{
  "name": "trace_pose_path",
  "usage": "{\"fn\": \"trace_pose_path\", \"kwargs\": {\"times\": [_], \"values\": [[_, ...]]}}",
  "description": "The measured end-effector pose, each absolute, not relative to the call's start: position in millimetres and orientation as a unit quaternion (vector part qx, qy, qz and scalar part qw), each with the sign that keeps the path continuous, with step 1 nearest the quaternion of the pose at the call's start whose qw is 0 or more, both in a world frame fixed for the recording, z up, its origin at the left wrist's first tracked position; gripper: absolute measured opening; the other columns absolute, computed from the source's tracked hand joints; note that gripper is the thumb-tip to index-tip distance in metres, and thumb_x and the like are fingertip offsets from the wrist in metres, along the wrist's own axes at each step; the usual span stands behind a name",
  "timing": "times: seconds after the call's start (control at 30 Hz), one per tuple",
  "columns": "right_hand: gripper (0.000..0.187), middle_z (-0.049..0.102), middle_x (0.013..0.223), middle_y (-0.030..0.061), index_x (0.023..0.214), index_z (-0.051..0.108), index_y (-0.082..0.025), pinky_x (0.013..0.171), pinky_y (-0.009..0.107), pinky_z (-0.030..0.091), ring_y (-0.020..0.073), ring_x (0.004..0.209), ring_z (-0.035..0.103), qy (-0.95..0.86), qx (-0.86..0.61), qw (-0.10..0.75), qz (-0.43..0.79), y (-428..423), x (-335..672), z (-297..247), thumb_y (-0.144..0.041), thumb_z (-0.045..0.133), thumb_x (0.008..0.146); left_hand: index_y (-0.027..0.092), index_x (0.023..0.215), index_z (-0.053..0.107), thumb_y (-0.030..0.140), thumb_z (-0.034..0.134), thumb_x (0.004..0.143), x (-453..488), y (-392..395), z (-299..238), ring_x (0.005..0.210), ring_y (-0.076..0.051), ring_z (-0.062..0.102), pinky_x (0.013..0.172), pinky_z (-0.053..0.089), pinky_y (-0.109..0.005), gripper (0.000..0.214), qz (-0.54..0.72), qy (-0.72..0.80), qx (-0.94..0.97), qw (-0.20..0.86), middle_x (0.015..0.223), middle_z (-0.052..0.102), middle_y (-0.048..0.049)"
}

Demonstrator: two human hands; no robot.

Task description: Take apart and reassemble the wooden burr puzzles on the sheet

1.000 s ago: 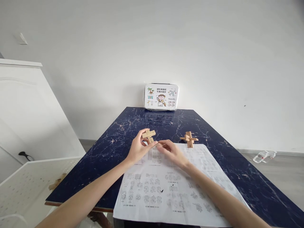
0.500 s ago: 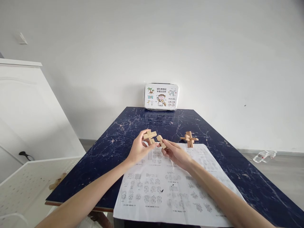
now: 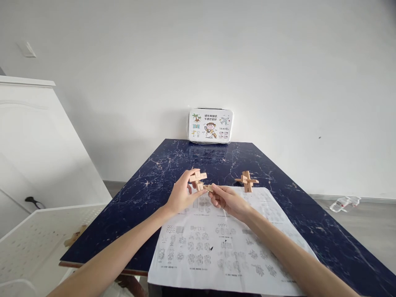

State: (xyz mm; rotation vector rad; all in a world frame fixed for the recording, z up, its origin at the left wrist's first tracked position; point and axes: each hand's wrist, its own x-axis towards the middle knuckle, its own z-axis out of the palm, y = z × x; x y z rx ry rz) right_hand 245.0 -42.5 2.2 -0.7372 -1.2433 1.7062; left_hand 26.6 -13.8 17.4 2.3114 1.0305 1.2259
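a: what do you read on the hands?

b: from my feed, the left hand (image 3: 181, 196) pinches a part-built wooden burr puzzle (image 3: 197, 179) between thumb and fingertips, lifted clear of the marble table (image 3: 148, 194). the right hand (image 3: 227, 200) is closed on a single wooden bar (image 3: 209, 188), its tip at the cluster's five o'clock corner. touching or just short, i can't tell.

a: what could go wrong?

b: i'd judge the cluster the weak point. it's held by a light pinch, so a bar pushed in crooked could jam or lever the loose pieces apart and scatter them. a dropped piece would probably bounce on that hard top. the instruction sheet (image 3: 222, 247) lies right under both hands, and a dragged wrist could slide it.

a: and room to move?

b: plenty toward twelve o'clock, bare table up to the printed case (image 3: 210, 126) leaning on the wall at the far edge. at two o'clock from the right hand stands a finished burr puzzle (image 3: 246, 181), near enough that a wide swing could knock it. the sheet overhangs the near edge at six o'clock. the left table edge runs off toward eight o'clock, with a white perforated rack (image 3: 37, 235) below it; anything rolling that way goes off. a plastic bottle (image 3: 343, 203) lies on the floor at three o'clock, well apart.
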Motion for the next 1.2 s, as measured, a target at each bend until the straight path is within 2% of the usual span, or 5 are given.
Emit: {"fn": "trace_pose_path", "kwargs": {"times": [0.13, 0.4, 0.67, 0.87, 1.2], "values": [[0.048, 0.059, 0.081, 0.001, 0.09, 0.066, -0.016, 0.058, 0.027, 0.041, 0.0097, 0.061, 0.05, -0.483, -0.326, 0.473, 0.661, -42, 243, 1, -0.063, 0.074, 0.087, 0.034, 0.145, 0.045, 0.051, 0.075, 0.091, 23, -13, 12, 0.078, -0.016, 0.064, 0.071, 0.056, -0.031, 0.064, 0.379, 0.355, 0.847, 0.112, 0.121, 0.062, -0.0051], [0.05, 0.065, 0.081, 0.0007, 0.089, 0.054, -0.02, 0.053, 0.027, 0.046, 0.0116, 0.055, 0.06, -0.533, -0.342, 0.5, 0.591, -43, 235, -9, -0.069, 0.066, 0.089, 0.033, 0.143, 0.044, 0.05, 0.075, 0.09, 22, -11, 7, 0.082, -0.017, 0.066, 0.065, 0.052, -0.027, 0.064, 0.351, 0.34, 0.871, 0.046, 0.125, 0.059, -0.0043], [0.044, 0.063, 0.062, -0.0044, 0.086, 0.045, -0.025, 0.046, 0.026, 0.041, 0.0112, 0.039, 0.051, -0.644, -0.454, 0.477, 0.388, -54, 228, -6, -0.065, 0.043, 0.102, 0.031, 0.138, 0.046, 0.053, 0.072, 0.091, 23, -12, 10, 0.083, -0.017, 0.067, 0.062, 0.052, -0.027, 0.058, 0.336, 0.333, 0.88, 0.041, 0.12, 0.06, -0.0043], [0.039, 0.061, 0.058, -0.0049, 0.087, 0.045, -0.025, 0.049, 0.027, 0.04, 0.0132, 0.04, 0.051, -0.675, -0.488, 0.464, 0.3, -64, 225, -2, -0.058, 0.038, 0.106, 0.027, 0.131, 0.049, 0.05, 0.072, 0.09, 26, -17, 12, 0.077, -0.016, 0.067, 0.061, 0.051, -0.026, 0.052, 0.345, 0.339, 0.875, 0.023, 0.115, 0.061, -0.0036], [0.042, 0.059, 0.057, -0.0034, 0.085, 0.045, -0.025, 0.052, 0.028, 0.033, 0.016, 0.047, 0.05, -0.697, -0.507, 0.468, 0.195, -59, 220, -10, -0.062, 0.039, 0.104, 0.025, 0.115, 0.049, 0.037, 0.076, 0.084, 32, -20, 7, 0.091, -0.023, 0.071, 0.069, 0.054, -0.032, 0.043, 0.339, 0.347, 0.875, -0.012, 0.112, 0.063, -0.0034]]}}
